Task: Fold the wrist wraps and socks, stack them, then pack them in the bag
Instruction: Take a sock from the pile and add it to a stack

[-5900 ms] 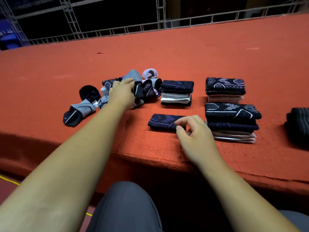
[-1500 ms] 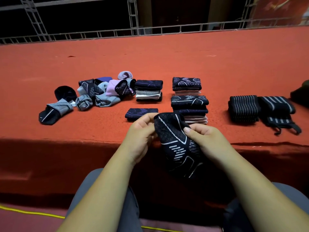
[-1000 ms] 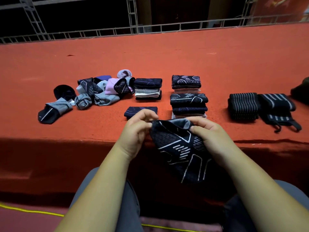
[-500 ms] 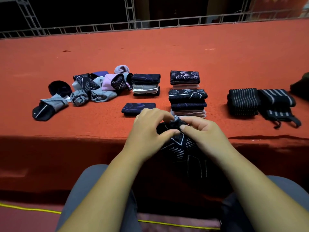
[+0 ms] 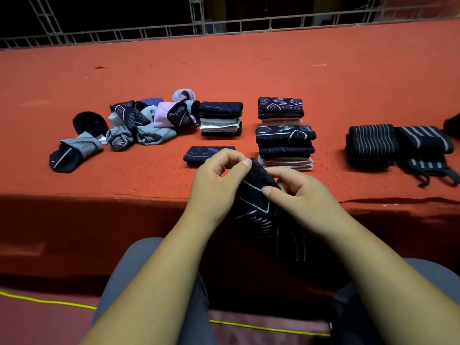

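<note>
Both hands hold a black sock with white line patterns (image 5: 261, 212) over the front edge of the red table. My left hand (image 5: 216, 185) pinches its top end and my right hand (image 5: 298, 197) pinches it just to the right; the rest hangs down toward my lap. One folded dark sock (image 5: 201, 154) lies just beyond my left hand. Three stacks of folded socks stand behind it (image 5: 220, 118), (image 5: 280, 108), (image 5: 285, 145). A loose pile of unfolded socks (image 5: 146, 120) lies at the left. Folded black striped wrist wraps (image 5: 371, 145) sit at the right.
The red carpeted table (image 5: 249, 70) stretches far back to a metal truss railing (image 5: 224, 26). Another striped wrist wrap with loops (image 5: 428, 155) lies beside the folded ones. A dark object (image 5: 451, 125) shows at the right edge. A yellow cord (image 5: 49, 301) runs along the floor.
The sock was spread between both hands a second ago, then gathered. Now my hands pinch its top end close together and the sock hangs lower. The table items have not moved.
</note>
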Demonstrator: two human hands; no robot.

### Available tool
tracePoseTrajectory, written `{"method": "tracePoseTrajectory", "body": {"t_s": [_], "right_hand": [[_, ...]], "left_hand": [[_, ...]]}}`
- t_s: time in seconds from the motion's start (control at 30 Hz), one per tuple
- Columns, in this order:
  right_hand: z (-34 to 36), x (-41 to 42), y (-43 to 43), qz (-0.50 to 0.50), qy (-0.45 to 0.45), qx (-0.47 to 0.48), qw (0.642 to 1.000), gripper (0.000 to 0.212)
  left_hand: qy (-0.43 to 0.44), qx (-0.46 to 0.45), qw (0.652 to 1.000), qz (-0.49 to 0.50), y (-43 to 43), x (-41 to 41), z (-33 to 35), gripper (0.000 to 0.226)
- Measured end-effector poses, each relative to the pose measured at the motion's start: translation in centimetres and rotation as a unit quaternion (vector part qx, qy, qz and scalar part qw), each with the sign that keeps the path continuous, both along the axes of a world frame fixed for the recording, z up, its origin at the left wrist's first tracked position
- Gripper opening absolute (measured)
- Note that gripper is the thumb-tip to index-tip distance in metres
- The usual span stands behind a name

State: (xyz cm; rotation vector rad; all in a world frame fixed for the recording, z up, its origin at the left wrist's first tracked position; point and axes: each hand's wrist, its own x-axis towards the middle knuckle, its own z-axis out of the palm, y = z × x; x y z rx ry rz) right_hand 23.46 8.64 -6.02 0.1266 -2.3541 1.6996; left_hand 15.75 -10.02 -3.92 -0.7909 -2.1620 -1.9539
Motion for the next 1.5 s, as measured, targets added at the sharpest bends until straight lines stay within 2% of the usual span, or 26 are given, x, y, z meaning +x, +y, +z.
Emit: {"method": "tracePoseTrajectory", "body": {"t_s": [0.13, 0.17, 0.23, 0.3, 0.33, 0.37, 0.43, 0.5, 0.53, 0.6, 0.7, 0.77, 0.83, 0.93, 1.03, 1.17, 1.27, 1.4, 1.5], "right_hand": [[0.2, 0.3, -0.1, -0.015, 0.009, -0.004, 1.0, 0.018], [0.3, 0.2, 0.0, -0.027, 0.014, -0.017, 0.999, 0.017], [0.5, 0.2, 0.2, -0.049, 0.024, -0.052, 0.997, 0.018], [0.7, 0.3, 0.4, -0.073, 0.032, -0.088, 0.993, 0.016], [0.9, 0.5, 0.4, -0.086, 0.035, -0.109, 0.99, 0.015], [1.1, 0.6, 0.5, -0.097, 0.035, -0.136, 0.985, 0.015], [1.3, 0.7, 0.5, -0.104, 0.028, -0.2, 0.974, 0.017], [1.5, 0.8, 0.6, -0.106, 0.026, -0.241, 0.964, 0.021], [1.6, 0.9, 0.7, -0.105, 0.024, -0.247, 0.963, 0.022], [1.7, 1.0, 1.2, -0.098, 0.012, -0.205, 0.974, 0.021], [1.8, 1.3, 2.0, -0.072, -0.017, -0.052, 0.996, 0.01], [1.5, 1.2, 2.2, -0.064, -0.024, -0.011, 0.998, 0.012], [1.2, 0.9, 2.4, -0.073, -0.02, -0.005, 0.997, 0.015], [0.9, 0.7, 2.8, -0.094, -0.028, -0.006, 0.995, 0.007], [0.7, 0.5, 3.1, -0.087, -0.042, -0.015, 0.995, 0.006], [1.0, 0.8, 3.3, -0.034, -0.061, -0.063, 0.996, 0.028], [1.2, 0.9, 3.4, -0.014, -0.054, -0.049, 0.997, 0.036], [1.4, 0.9, 3.5, -0.05, -0.048, -0.022, 0.997, 0.04], [2.0, 1.2, 3.4, -0.056, -0.072, -0.046, 0.995, 0.045]], "left_hand": [[0.097, -0.056, 0.994, -0.003, -0.6, -0.8, -0.3, 0.004], [0.11, -0.066, 0.992, 0.008, -0.8, -1.1, -0.4, 0.012], [0.054, -0.058, 0.996, 0.03, -1.0, -1.5, -0.7, 0.039], [-0.064, -0.015, 0.997, 0.029, -1.1, -1.8, -1.0, 0.065], [-0.121, 0.011, 0.993, 0.008, -1.1, -1.9, -1.2, 0.071], [-0.169, 0.032, 0.985, -0.026, -1.0, -1.9, -1.4, 0.069], [-0.223, 0.04, 0.969, -0.095, -0.7, -1.6, -1.7, 0.047], [-0.222, 0.023, 0.968, -0.113, -0.5, -1.2, -1.5, 0.019], [-0.224, 0.026, 0.968, -0.111, -0.5, -1.2, -1.5, 0.012], [-0.243, 0.052, 0.963, -0.106, -0.6, -1.3, -1.4, 0.011], [-0.243, 0.071, 0.963, -0.09, -0.8, -1.4, -1.3, 0.011], [-0.235, 0.073, 0.966, -0.081, -0.9, -1.3, -1.2, 0.012], [-0.218, 0.065, 0.971, -0.075, -0.9, -1.4, -1.1, 0.012], [-0.185, 0.044, 0.979, -0.067, -1.0, -1.6, -1.1, 0.014], [-0.189, 0.042, 0.977, -0.086, -1.3, -2.0, -1.4, 0.016], [-0.221, 0.041, 0.967, -0.116, -1.8, -2.7, -1.8, 0.026], [-0.229, 0.039, 0.964, -0.127, -2.1, -2.8, -1.7, 0.029], [-0.244, 0.041, 0.963, -0.11, -1.9, -2.8, -1.6, 0.039], [-0.27, 0.069, 0.955, -0.098, -1.6, -2.8, -1.5, 0.038]]}}
